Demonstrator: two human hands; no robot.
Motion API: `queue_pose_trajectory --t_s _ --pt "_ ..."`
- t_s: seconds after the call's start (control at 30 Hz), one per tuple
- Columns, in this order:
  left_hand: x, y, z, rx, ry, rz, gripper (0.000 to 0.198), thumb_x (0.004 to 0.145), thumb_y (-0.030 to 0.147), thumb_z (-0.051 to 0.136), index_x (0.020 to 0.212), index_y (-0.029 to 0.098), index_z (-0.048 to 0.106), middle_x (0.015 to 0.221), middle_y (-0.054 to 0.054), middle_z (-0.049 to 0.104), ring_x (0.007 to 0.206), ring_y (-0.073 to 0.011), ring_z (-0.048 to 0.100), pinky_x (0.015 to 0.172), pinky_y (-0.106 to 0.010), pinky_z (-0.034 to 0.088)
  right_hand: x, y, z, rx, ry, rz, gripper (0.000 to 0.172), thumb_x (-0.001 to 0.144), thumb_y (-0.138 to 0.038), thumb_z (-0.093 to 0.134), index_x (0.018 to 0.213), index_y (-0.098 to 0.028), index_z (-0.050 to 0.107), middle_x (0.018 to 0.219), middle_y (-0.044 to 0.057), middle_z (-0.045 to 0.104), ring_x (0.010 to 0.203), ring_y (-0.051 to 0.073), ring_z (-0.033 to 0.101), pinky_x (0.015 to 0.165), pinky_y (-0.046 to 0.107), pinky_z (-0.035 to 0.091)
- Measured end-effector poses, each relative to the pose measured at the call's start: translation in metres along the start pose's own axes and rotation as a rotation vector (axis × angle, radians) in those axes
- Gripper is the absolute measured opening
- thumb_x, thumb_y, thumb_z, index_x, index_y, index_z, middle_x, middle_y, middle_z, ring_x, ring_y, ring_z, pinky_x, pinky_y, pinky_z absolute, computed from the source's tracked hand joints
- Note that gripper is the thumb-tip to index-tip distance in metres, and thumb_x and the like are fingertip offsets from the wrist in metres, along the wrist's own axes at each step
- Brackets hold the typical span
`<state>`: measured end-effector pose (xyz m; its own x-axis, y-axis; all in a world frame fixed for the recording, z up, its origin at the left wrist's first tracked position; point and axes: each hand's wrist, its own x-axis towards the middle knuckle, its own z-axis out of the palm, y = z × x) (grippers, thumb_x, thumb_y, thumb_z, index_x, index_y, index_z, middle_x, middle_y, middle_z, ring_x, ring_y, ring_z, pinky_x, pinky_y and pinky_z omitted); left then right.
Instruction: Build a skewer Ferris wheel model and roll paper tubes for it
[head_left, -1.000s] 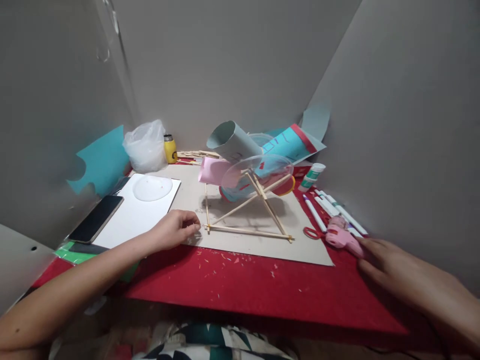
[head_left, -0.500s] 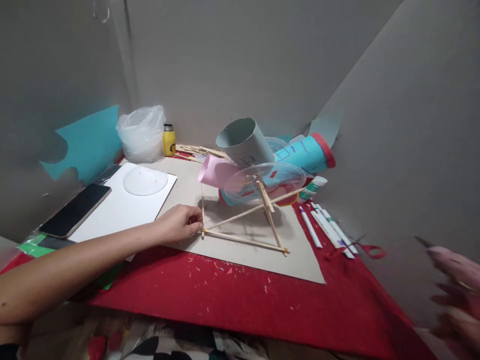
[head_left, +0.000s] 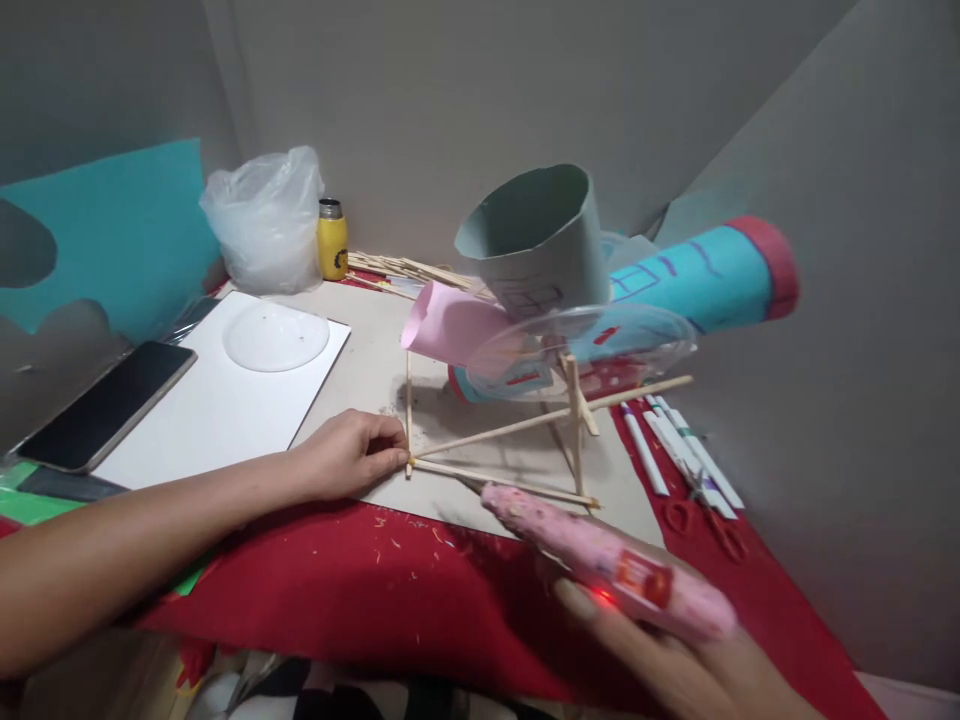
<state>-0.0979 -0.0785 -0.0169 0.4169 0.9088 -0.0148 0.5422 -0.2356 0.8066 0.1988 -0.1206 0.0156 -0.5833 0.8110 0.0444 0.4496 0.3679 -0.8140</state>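
Observation:
A frame of thin wooden sticks (head_left: pixel 517 430) stands on a grey cardboard sheet (head_left: pixel 375 370), carrying a clear plastic disc (head_left: pixel 600 345). My left hand (head_left: pixel 349 455) pinches the frame's near left corner with closed fingers. My right hand (head_left: pixel 675 665) grips a pink glue gun (head_left: pixel 607 560), whose nozzle points left at the frame's bottom stick, close to its right end. Rolled grey (head_left: pixel 536 235), pink (head_left: pixel 446 325) and blue (head_left: pixel 705 275) paper tubes lie behind the frame.
A white board with a clear disc (head_left: pixel 274 335) and a black phone (head_left: pixel 101 400) lie at the left. A plastic bag (head_left: pixel 262 215), yellow bottle (head_left: pixel 332 238) and spare sticks (head_left: pixel 397 268) sit at the back. Markers (head_left: pixel 675 450) and red scissors (head_left: pixel 709 520) lie at the right on red cloth (head_left: pixel 337 590).
My right hand lifted the glue gun from the table's right side and brought it in front of the stick frame. My left hand closed on the frame's corner and stays there.

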Motion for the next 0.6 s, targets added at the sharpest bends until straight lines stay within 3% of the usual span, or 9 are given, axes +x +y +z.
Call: queue_pose_trajectory --t_s 0.1,0.23,0.4,0.6 --pt "0.000 -0.001 -0.001 -0.014 -0.002 0.007 0.015 0.083 0.024 0.055 0.078 0.017 0.066 0.064 0.000 0.058 0.061 -0.0111 0.047 0.058 -0.023 0.036 0.026 -0.009 0.008 0.041 -0.120 -0.023 0.043 0.093 -0.036 0.055 0.136 -0.036 0.056 0.139 0.002 0.058 0.129 0.027 0.053 0.110 0.046 0.043" --pt "0.000 -0.003 -0.001 -0.007 -0.024 -0.012 0.012 0.081 0.022 0.056 0.079 0.018 0.067 0.065 0.001 0.060 0.059 -0.0107 0.049 0.057 -0.022 0.035 0.045 -0.009 0.016 0.094 -0.150 0.046 0.042 0.094 -0.040 0.053 0.135 -0.032 0.058 0.139 0.005 0.058 0.128 0.028 0.054 0.110 0.048 0.042" --pt "0.002 -0.004 0.001 0.024 -0.016 -0.026 0.008 0.079 0.019 0.059 0.078 0.018 0.067 0.061 0.003 0.060 0.056 -0.0101 0.048 0.056 -0.022 0.033 0.050 0.006 0.019 0.150 -0.201 0.129 0.046 0.096 -0.040 0.051 0.140 -0.029 0.053 0.144 0.007 0.052 0.134 0.028 0.047 0.114 0.048 0.035" --pt "0.004 -0.004 0.001 0.025 -0.024 -0.043 0.008 0.078 0.017 0.058 0.076 0.018 0.066 0.059 0.003 0.060 0.054 -0.0095 0.048 0.056 -0.022 0.032 0.052 0.010 0.022 0.217 -0.182 0.170 0.042 0.094 -0.041 0.053 0.135 -0.032 0.057 0.139 0.006 0.058 0.129 0.027 0.053 0.111 0.047 0.040"
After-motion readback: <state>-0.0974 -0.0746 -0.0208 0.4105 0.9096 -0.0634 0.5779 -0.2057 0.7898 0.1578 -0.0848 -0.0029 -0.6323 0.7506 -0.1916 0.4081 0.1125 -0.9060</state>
